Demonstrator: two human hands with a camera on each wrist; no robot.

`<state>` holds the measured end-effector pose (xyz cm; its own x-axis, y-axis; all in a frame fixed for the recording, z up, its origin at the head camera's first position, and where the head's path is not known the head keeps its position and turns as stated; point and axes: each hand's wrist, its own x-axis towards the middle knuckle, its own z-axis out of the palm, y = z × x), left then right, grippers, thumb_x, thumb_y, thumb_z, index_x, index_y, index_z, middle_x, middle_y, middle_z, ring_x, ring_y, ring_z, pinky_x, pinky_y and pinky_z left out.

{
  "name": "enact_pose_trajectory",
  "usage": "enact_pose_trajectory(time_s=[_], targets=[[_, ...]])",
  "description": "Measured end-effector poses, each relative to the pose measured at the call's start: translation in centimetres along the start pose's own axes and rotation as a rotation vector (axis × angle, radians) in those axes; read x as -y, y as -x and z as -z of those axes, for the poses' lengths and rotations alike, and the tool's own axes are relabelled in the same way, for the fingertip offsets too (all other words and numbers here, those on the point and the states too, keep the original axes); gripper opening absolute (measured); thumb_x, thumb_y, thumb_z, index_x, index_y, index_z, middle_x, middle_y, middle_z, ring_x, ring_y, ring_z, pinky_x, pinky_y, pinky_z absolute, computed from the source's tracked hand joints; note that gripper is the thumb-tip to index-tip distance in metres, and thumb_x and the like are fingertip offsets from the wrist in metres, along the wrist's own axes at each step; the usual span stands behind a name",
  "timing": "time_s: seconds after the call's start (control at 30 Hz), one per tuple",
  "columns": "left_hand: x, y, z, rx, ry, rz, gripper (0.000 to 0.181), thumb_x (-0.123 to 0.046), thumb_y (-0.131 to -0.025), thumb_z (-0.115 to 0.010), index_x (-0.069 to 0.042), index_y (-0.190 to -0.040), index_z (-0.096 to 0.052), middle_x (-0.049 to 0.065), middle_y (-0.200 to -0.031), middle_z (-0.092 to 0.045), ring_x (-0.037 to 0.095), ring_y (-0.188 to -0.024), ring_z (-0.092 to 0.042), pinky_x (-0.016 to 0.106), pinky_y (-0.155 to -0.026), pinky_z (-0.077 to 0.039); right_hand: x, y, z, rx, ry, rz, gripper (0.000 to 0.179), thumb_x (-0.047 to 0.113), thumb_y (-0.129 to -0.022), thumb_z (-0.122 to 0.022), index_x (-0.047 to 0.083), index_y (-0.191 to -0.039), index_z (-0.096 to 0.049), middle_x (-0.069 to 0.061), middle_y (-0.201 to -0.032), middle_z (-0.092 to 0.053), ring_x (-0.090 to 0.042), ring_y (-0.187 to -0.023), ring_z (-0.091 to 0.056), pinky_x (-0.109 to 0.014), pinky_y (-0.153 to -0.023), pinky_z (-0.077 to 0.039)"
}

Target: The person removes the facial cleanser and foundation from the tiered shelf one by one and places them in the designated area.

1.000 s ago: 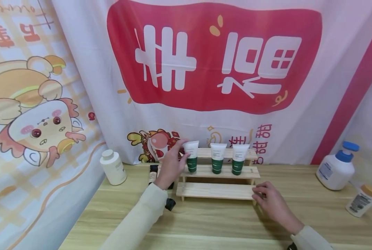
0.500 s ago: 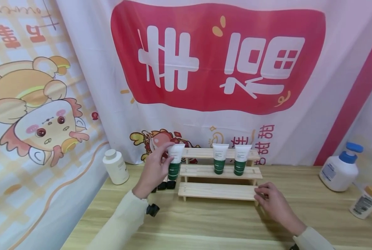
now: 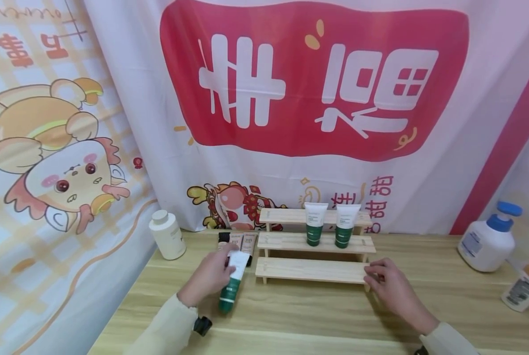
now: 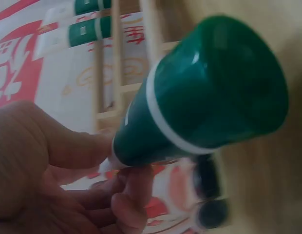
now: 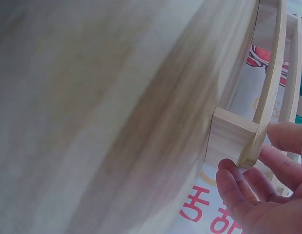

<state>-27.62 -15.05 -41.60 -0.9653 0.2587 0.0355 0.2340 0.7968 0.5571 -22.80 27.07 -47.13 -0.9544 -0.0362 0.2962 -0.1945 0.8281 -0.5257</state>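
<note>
Pinching tilted green-and-white squeeze tube (image 3: 234,282): left hand (image 3: 208,276), closed on it | gripping three-tier wooden rack (image 3: 311,269) by bottom-tier end: right hand (image 3: 391,287) | two matching tubes (image 3: 315,225) upright on middle tier (image 3: 286,240)

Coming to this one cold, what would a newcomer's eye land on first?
Most likely the big red printed panel with white characters, across the upper middle of the head view. Next, perhaps, the green-and-white squeeze tube, tilted in the left grip, left of the three-tier wooden rack. Two matching tubes stand on the rack's middle tier.
</note>
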Motion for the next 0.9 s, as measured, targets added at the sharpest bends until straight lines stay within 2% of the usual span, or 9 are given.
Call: enact_pose_trajectory(time_s=[0.07, 0.13, 0.37, 0.43, 0.63, 0.77, 0.9], targets=[[0.7, 0.2, -1.0, 0.055, -0.023, 0.026, 0.049, -0.01, -0.09, -0.064, -0.013, -0.135, -0.046, 0.013, -0.107, -0.061, 0.018, -0.083, -0.057, 0.039, -0.071, -0.051, 0.0, 0.0, 0.0, 0.003, 0.001, -0.006, 0.023, 0.008, -0.082, -0.073, -0.001, -0.102, -0.069, -0.014, -0.105, -0.055, -0.025, -0.089, -0.059, -0.038, -0.074, -0.053], [1.1, 0.2, -1.8, 0.085, -0.019, 0.042, 0.048, -0.011, -0.09, -0.064, -0.011, -0.135, -0.047, 0.012, -0.102, -0.061, 0.019, -0.08, -0.056, 0.04, -0.07, -0.05, 0.0, 0.0, 0.0, 0.004, 0.0, -0.011, 0.023, 0.008, -0.082, -0.073, -0.001, -0.102, -0.069, -0.014, -0.106, -0.055, -0.026, -0.09, -0.059, -0.039, -0.074, -0.053], [1.6, 0.0, -2.9, 0.089, -0.018, 0.048, 0.035, -0.012, -0.09, -0.064, -0.007, -0.123, -0.056, 0.006, -0.087, -0.058, 0.018, -0.075, -0.054, 0.037, -0.067, -0.049, 0.1, 0.1, 0.1, 0.002, -0.002, -0.008, 0.022, 0.007, -0.082, -0.073, -0.001, -0.102, -0.069, -0.014, -0.106, -0.055, -0.026, -0.09, -0.059, -0.039, -0.074, -0.053], [1.6, 0.0, -3.0, 0.102, -0.03, 0.074, 0.035, -0.016, -0.089, -0.066, -0.006, -0.121, -0.058, 0.008, -0.091, -0.06, 0.019, -0.076, -0.055, 0.038, -0.067, -0.049, 0.1, 0.1, 0.1, 0.004, -0.005, -0.01, 0.022, 0.007, -0.082, -0.073, -0.001, -0.102, -0.069, -0.015, -0.106, -0.055, -0.026, -0.09, -0.059, -0.039, -0.075, -0.053], [1.0, -0.1, -3.3, 0.166, -0.078, 0.179, 0.054, -0.03, -0.081, -0.074, -0.002, -0.124, -0.058, 0.017, -0.111, -0.06, 0.021, -0.076, -0.054, 0.037, -0.064, -0.048, 0.0, 0.0, 0.1, -0.001, -0.004, -0.003, 0.022, 0.007, -0.082, -0.073, -0.002, -0.102, -0.069, -0.014, -0.105, -0.055, -0.026, -0.09, -0.059, -0.038, -0.074, -0.053], [0.8, -0.4, -3.7, 0.139, -0.088, 0.186, 0.054, -0.032, -0.081, -0.074, 0.0, -0.122, -0.059, 0.016, -0.106, -0.061, 0.021, -0.076, -0.053, 0.038, -0.066, -0.048, -0.2, 0.0, -0.1, -0.03, -0.011, 0.04, 0.019, 0.004, -0.082, -0.073, -0.003, -0.099, -0.07, -0.014, -0.102, -0.056, -0.025, -0.086, -0.059, -0.036, -0.072, -0.053], [0.5, -0.8, -4.1, 0.115, -0.072, 0.186, 0.054, -0.032, -0.081, -0.074, 0.003, -0.121, -0.059, 0.014, -0.1, -0.062, 0.02, -0.073, -0.054, 0.034, -0.061, -0.047, -0.3, 0.0, -0.2, -0.046, -0.015, 0.06, 0.018, 0.004, -0.082, -0.073, -0.003, -0.098, -0.07, -0.013, -0.101, -0.056, -0.023, -0.084, -0.059, -0.034, -0.07, -0.053]])
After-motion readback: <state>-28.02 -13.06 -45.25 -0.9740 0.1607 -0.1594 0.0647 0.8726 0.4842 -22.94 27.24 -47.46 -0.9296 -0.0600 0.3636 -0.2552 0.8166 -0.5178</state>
